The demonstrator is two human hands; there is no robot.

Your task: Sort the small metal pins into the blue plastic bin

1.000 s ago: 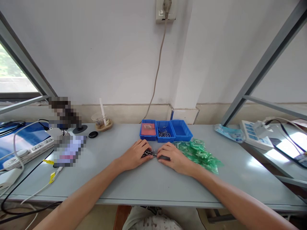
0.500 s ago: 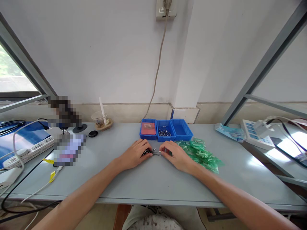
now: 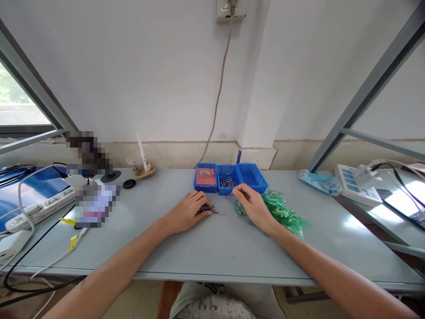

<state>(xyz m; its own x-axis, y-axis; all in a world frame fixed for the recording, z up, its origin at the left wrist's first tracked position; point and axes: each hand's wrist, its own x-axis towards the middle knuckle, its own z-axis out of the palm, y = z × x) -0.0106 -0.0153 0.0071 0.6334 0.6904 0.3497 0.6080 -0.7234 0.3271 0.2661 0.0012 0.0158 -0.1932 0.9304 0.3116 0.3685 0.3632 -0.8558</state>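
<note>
My left hand (image 3: 192, 210) rests on the table, its fingers curled round a small heap of shiny metal pins (image 3: 203, 208). One loose pin (image 3: 218, 213) sticks out to the right of its fingertips. My right hand (image 3: 251, 204) is pinched at the front of the middle blue bin (image 3: 228, 192), with what looks like a thin metal pin (image 3: 231, 193) at its fingertips. More metal pins (image 3: 227, 182) lie in that bin. Crumpled green plastic bags (image 3: 282, 210) lie behind and beside my right hand, partly hidden by it.
Left of the middle bin, a blue bin (image 3: 195, 188) holds a pink pad (image 3: 205, 177); another blue bin (image 3: 251, 175) stands right. A power strip (image 3: 43, 208), cables and a phone (image 3: 96, 206) lie left. A light-blue packet (image 3: 320, 182) and a white power strip (image 3: 357, 186) lie right.
My right hand has moved right and away from me, from the pins by my left hand to the front of the middle bin. My left hand has hardly moved.
</note>
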